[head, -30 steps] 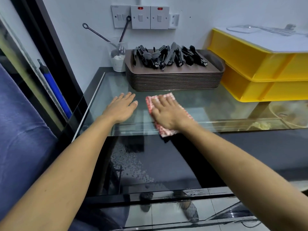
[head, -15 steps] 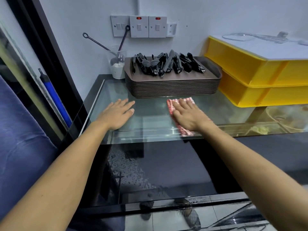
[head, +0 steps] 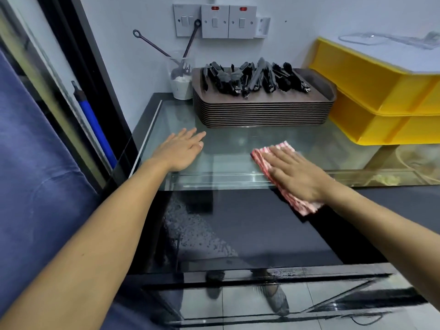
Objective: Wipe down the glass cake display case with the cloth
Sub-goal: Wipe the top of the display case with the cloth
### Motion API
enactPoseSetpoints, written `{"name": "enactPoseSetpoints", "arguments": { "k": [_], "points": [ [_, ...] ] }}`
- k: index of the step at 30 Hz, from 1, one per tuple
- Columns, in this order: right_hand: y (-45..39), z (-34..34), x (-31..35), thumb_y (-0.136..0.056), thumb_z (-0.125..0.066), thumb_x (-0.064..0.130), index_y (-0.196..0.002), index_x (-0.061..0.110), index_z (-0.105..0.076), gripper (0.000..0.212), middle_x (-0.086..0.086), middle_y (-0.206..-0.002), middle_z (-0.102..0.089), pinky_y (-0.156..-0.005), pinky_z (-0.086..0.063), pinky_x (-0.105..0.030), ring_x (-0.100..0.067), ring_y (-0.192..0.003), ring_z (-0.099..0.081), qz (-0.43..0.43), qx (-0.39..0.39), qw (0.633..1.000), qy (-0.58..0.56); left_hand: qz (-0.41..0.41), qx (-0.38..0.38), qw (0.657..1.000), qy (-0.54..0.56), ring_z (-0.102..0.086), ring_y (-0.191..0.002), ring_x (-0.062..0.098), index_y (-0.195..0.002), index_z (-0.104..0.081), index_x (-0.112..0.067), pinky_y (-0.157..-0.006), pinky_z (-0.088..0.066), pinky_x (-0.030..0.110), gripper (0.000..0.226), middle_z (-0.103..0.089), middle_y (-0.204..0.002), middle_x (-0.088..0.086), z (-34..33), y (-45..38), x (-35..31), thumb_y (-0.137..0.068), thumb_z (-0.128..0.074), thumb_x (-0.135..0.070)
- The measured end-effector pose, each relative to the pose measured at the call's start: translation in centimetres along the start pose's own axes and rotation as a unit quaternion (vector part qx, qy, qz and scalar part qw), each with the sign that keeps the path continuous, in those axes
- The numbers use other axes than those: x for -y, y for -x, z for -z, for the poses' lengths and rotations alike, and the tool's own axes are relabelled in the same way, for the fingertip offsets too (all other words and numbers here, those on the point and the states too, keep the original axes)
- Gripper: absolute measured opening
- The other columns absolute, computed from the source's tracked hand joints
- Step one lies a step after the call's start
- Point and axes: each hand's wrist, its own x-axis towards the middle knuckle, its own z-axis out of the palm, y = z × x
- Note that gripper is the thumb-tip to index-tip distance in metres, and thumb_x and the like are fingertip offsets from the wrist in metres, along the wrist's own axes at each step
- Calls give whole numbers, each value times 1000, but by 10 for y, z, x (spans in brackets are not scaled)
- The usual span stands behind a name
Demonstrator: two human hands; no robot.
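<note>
Right hand (head: pixel 296 173) flat, fingers straight, pressing cloth (head: pixel 284 177) at front edge of display case (head: pixel 228 144) top; left hand (head: pixel 179 151) flat on glass, holding nothing (bracing, probably). Front pane wet-spotted: much left, I judge

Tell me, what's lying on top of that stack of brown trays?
A heap of black plastic tongs lies across the top of the stack of brown trays. How many tongs there are is unclear, since they overlap. They also cover most of the top tray's surface.
</note>
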Motion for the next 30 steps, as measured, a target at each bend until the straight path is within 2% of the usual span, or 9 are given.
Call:
{"name": "enactPoseSetpoints", "arguments": {
  "k": [2,5,9,11,15,19,22,25,30],
  "points": [
    [-36,1,4,-100,9,62,-166,24,2,77,-4,-175,3,-128,15,-34,-18,-160,13,-32,-14,999,2,0,-2,1000,-4,2,-161,16,-165,-11,-42,-131,2,42,54,-3,-175,-9,-1,-1,1,-112,-15,-50],
    [-51,-1,59,-109,-5,46,-167,18,1,64,-10,-174,4,-129,11,-42,-28,-161,9,7,-22,1000,5,-2,-4,1000,2,1,-161,15,-165,-12,-43,-131,2,42,54,-4,-175,-8,-1,-2,3,-112,-16,-50],
    [41,-9,135,-109,-6,55,-162,40,11,58,4,-172,18,-126,20,-34,-14,-157,25,186,-5,982,-37,-6,-2,1000,7,0,-161,16,-165,-14,-42,-131,1,42,54,-6,-175,-8,-1,-4,4,-112,-18,-50],
    [78,-10,125,-110,-10,56,-162,48,7,56,10,-171,19,-126,20,-31,-7,-155,28,229,11,972,-54,-6,-5,1000,2,1,-161,16,-165,-14,-42,-131,1,42,54,-5,-175,-8,-1,-3,4,-112,-17,-50],
    [60,-7,44,-94,14,71,-159,46,10,70,11,-172,16,-127,16,-32,-2,-153,29,112,12,994,-13,-2,-7,1000,4,2,-161,16,-165,-13,-42,-131,2,42,54,-4,-175,-8,1,1,0,-112,-16,-50],
    [-9,-3,33,-111,-12,48,-165,34,1,57,-1,-175,4,-127,15,-31,-15,-160,16,-10,-21,999,-27,-4,-4,1000,-5,2,-161,17,-166,-11,-40,-130,2,43,55,-4,-175,-8,1,3,-2,-112,-14,-50],
    [-29,-5,104,-113,-14,42,-167,25,0,58,-7,-175,5,-129,13,-36,-22,-161,12,41,-24,998,-35,-5,-5,1000,-2,1,-161,17,-166,-12,-40,-130,2,43,55,-4,-175,-7,1,1,-1,-112,-15,-51],
    [6,-13,149,-109,-9,52,-164,37,7,59,2,-173,13,-129,14,-38,-18,-158,21,152,-14,988,-35,-7,-3,1000,4,1,-162,16,-166,-13,-41,-131,2,43,55,-4,-175,-7,0,0,2,-112,-16,-50],
    [59,-12,94,-107,-8,60,-160,49,7,56,15,-169,19,-125,21,-26,-2,-153,30,174,2,984,-29,-7,0,1000,5,4,-161,15,-166,-11,-40,-130,4,41,55,-2,-175,-9,-1,1,3,-112,-15,-51]
  ]
}}
